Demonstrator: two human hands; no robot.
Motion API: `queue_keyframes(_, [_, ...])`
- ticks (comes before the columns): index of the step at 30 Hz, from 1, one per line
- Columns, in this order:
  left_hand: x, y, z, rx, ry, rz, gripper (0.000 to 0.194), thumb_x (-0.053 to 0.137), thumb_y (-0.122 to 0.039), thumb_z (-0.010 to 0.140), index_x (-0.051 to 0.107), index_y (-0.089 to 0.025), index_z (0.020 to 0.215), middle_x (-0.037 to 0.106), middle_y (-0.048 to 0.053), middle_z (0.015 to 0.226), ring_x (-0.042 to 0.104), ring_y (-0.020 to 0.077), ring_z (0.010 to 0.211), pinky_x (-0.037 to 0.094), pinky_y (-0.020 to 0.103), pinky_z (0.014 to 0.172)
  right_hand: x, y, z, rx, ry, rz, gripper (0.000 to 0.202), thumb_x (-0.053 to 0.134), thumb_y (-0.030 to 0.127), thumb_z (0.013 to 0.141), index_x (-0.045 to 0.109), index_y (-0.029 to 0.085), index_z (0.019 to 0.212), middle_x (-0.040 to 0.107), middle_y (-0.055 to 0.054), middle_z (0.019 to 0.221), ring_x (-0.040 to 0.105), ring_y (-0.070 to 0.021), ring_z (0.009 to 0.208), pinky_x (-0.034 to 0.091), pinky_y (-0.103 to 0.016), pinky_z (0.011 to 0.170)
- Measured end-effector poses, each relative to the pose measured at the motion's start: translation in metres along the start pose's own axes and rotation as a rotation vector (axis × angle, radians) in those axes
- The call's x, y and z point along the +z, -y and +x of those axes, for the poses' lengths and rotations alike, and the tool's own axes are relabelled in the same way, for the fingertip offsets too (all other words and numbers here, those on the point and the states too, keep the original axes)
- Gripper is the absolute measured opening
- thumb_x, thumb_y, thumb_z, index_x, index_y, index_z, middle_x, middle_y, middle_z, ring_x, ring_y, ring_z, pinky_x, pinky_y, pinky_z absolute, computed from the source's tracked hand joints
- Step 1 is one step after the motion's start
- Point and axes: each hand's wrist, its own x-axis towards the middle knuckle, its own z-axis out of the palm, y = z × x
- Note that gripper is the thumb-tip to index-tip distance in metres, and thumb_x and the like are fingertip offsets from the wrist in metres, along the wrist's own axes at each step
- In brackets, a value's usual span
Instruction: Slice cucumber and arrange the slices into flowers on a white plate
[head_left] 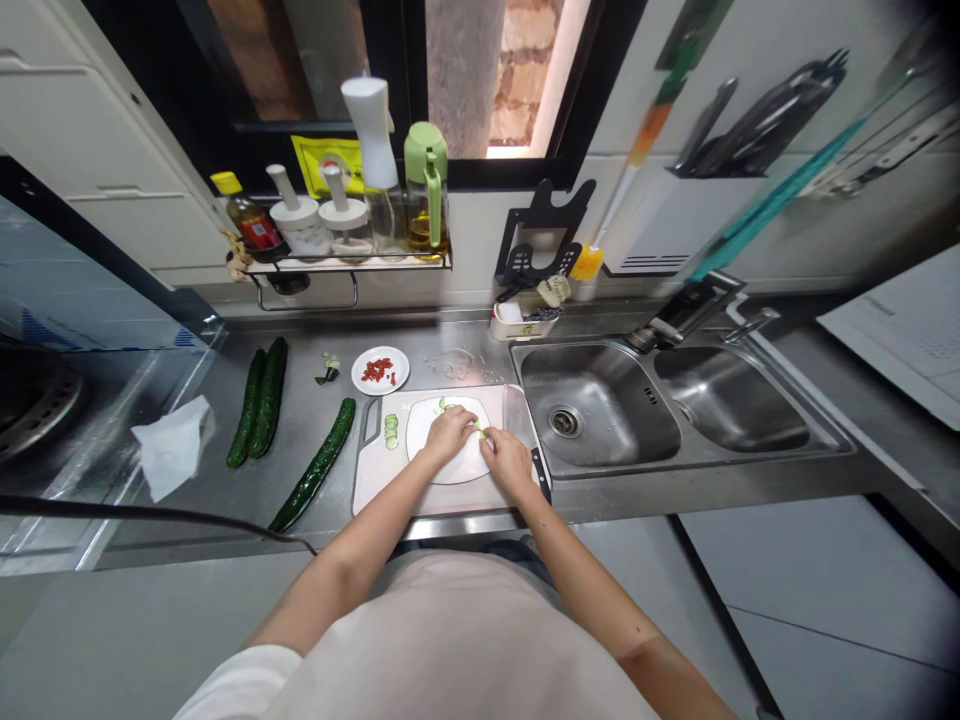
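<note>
Over a white plate [442, 472], my left hand [450, 434] and my right hand [507, 460] meet with closed fingertips on a small piece of pale green cucumber slice [478, 427]. Fingers partly cover that piece. Further cucumber slices [445, 404] lie near the plate's far rim. The plate rests on a pale cutting board [372, 484] with a grey handle end. To the plate's left, a short row of overlapping cucumber slices [391, 432] lies on the board. A knife with a black handle [541, 474] lies along the board's right edge, beside my right wrist.
Left of the board lie one cut cucumber [315, 468] and two whole cucumbers [257, 405]. A small dish of red chili pieces [380, 371] stands behind the board, near cucumber scraps [328, 370]. The double sink [600, 400] is at right; a seasoning rack [352, 264] hangs behind.
</note>
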Motion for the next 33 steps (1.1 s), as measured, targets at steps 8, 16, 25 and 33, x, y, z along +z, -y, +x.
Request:
queue_keyframes(8, [0.0003,0.0003,-0.0001,-0.007,-0.006,-0.014,0.02,0.054,-0.026,0.09,0.068,-0.022,0.103,0.062,0.005,0.098,0.056,0.018,0.097,0.045,0.029,0.084,0.0005,-0.0006,0.0001,0.004,-0.004,0.015,0.033,0.041,0.038,0.094,0.064,0.025,0.113,0.068,-0.004,0.101,0.059,-0.0163,0.087,0.033,-0.024,0.068])
queue_keyframes(16, [0.0008,0.0019,-0.0006,-0.001,-0.015,-0.03,0.02,0.055,-0.027,0.089,0.068,-0.023,0.103,0.062,0.005,0.099,0.056,0.0181,0.096,0.045,0.029,0.083,0.001,-0.0003,0.0012,0.0,-0.005,0.02,0.033,0.041,0.038,0.093,0.064,0.025,0.112,0.068,-0.004,0.101,0.059,-0.0162,0.086,0.033,-0.024,0.068])
queue_keyframes(25, [0.0001,0.0019,-0.0028,-0.069,-0.069,-0.069,0.019,0.055,-0.023,0.089,0.067,-0.022,0.103,0.063,0.004,0.1,0.056,0.0183,0.097,0.044,0.03,0.085,-0.0042,-0.0035,0.0025,0.09,-0.043,0.057,0.037,0.039,0.038,0.095,0.06,0.023,0.121,0.069,-0.006,0.104,0.061,-0.0185,0.091,0.036,-0.025,0.072])
queue_keyframes(33, [0.0003,-0.0035,-0.009,-0.098,-0.086,-0.071,0.017,0.057,-0.023,0.088,0.068,-0.022,0.1,0.062,0.004,0.098,0.055,0.0187,0.099,0.044,0.031,0.087,-0.0053,-0.0057,0.002,0.105,-0.062,0.083,0.034,0.04,0.037,0.094,0.061,0.022,0.118,0.069,-0.006,0.108,0.062,-0.019,0.093,0.037,-0.026,0.073])
